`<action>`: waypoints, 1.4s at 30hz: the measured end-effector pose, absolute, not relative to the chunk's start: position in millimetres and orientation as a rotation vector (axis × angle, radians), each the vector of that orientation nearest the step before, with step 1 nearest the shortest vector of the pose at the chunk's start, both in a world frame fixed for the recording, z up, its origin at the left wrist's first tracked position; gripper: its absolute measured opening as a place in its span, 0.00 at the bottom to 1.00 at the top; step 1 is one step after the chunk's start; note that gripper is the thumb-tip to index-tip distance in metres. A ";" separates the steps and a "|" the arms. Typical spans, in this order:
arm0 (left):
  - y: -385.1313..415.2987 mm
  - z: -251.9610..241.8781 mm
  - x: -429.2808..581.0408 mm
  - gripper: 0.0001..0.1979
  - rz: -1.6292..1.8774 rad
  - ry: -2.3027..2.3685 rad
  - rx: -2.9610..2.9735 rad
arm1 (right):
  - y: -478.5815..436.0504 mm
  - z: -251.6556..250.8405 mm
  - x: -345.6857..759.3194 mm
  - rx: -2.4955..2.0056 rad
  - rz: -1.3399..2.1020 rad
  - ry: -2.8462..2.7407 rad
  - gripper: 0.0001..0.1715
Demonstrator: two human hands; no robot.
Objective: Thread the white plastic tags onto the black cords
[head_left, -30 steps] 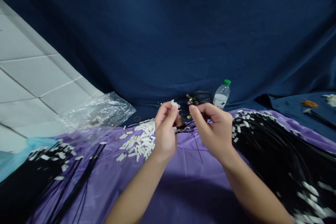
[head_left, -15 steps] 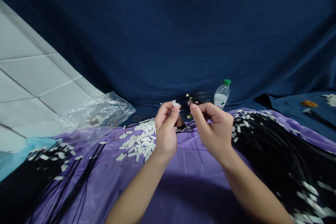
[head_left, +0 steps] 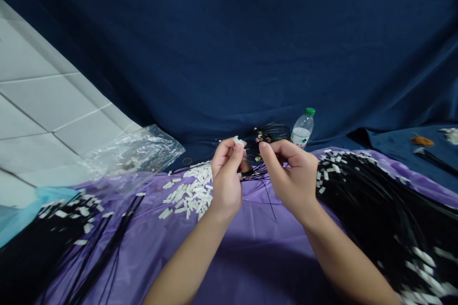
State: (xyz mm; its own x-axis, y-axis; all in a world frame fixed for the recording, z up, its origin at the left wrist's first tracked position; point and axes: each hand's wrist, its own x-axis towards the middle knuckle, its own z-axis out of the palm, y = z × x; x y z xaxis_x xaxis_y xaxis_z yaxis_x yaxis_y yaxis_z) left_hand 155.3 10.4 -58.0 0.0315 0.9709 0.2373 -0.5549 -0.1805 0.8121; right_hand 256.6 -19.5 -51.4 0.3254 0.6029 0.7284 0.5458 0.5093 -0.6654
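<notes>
My left hand (head_left: pixel 226 171) is closed in a pinch, with small white pieces (head_left: pixel 239 141) between thumb and forefinger. Just to its right, my right hand (head_left: pixel 291 174) also pinches, thumb against curled fingers; whatever lies in that pinch is too small to make out. The two hands are apart. Thin black strands (head_left: pixel 255 171) show between and behind them, and one strand hangs down over the purple cloth (head_left: pixel 250 219). Beside my left hand lies a loose heap of small white strips (head_left: pixel 191 193).
Black strands with white ends lie in a large bundle (head_left: pixel 372 200) at right and another (head_left: pixel 46 243) at left. A clear plastic bag (head_left: pixel 143 147) rests by the tiled wall (head_left: pixel 32 105). A green-capped bottle (head_left: pixel 302 128) stands before the blue curtain (head_left: pixel 229 47).
</notes>
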 end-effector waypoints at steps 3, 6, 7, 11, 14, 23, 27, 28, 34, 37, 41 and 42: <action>10.7 -59.3 155.2 0.06 1.517 0.587 0.953 | -18.9 -51.2 256.7 -1.120 0.048 -1.317 0.15; 11.5 -61.2 155.3 0.05 1.523 0.573 0.951 | -18.8 -51.2 256.6 -1.116 0.053 -1.321 0.15; 11.8 -61.7 155.5 0.05 1.527 0.570 0.950 | -18.9 -51.2 256.6 -1.114 0.055 -1.323 0.15; 12.8 -62.3 156.2 0.06 1.540 0.569 0.943 | -19.2 -50.8 256.7 -1.103 0.054 -1.329 0.15; 13.0 -61.7 156.4 0.05 1.540 0.573 0.936 | -19.5 -50.3 256.7 -1.096 0.049 -1.332 0.16; 11.7 -60.6 156.5 0.04 1.538 0.575 0.923 | -19.5 -50.9 256.2 -1.092 0.058 -1.324 0.15; 11.3 -60.1 156.5 0.04 1.545 0.587 0.922 | -18.9 -51.1 256.6 -1.118 0.087 -1.330 0.16; 11.4 -60.1 156.5 0.04 1.543 0.588 0.922 | -19.0 -51.0 256.7 -1.125 0.099 -1.332 0.16; 13.6 -61.5 156.9 0.04 1.524 0.571 0.948 | -18.1 -51.8 258.5 -1.187 0.135 -1.333 0.19; 14.6 -62.4 157.2 0.04 1.504 0.579 0.955 | -17.4 -53.2 259.2 -1.235 0.122 -1.338 0.20; 14.4 -62.2 157.5 0.05 1.483 0.577 0.941 | -17.7 -55.3 259.6 -1.280 0.048 -1.379 0.21; 14.1 -62.0 157.5 0.05 1.473 0.577 0.936 | -17.6 -55.6 259.6 -1.293 -0.010 -1.388 0.21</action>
State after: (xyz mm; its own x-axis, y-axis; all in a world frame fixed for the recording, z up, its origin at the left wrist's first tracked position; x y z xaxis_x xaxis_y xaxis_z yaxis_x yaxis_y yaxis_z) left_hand 157.5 14.1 -62.0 0.0637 0.9749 0.2132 -0.5710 -0.1396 0.8090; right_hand 259.6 -17.6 -55.6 0.2933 0.6534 0.6979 0.6631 0.3868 -0.6408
